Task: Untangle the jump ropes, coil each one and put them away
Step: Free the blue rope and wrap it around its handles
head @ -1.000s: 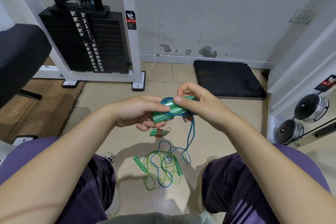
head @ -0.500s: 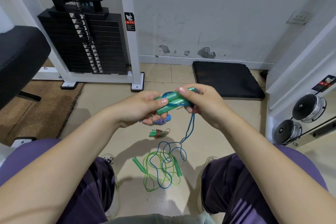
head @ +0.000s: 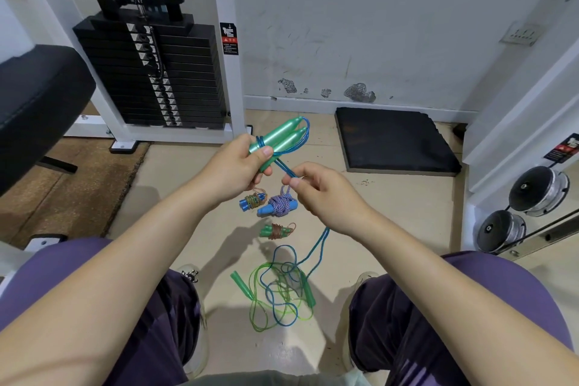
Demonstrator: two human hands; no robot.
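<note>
Jump ropes [head: 279,294] — beside coiled bundles [head: 275,205]

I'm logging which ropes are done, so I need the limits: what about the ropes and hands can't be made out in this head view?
- Blue cord: the stretch behind the right hand is hidden.
- Green handles: lower ends covered by the left hand.
- Floor tangle: blue and green cords cross too tightly to tell whether they are knotted.
- Three small bundles: too small to judge how neatly they are wound.
- Where ropes get put away: no such place shows.
</note>
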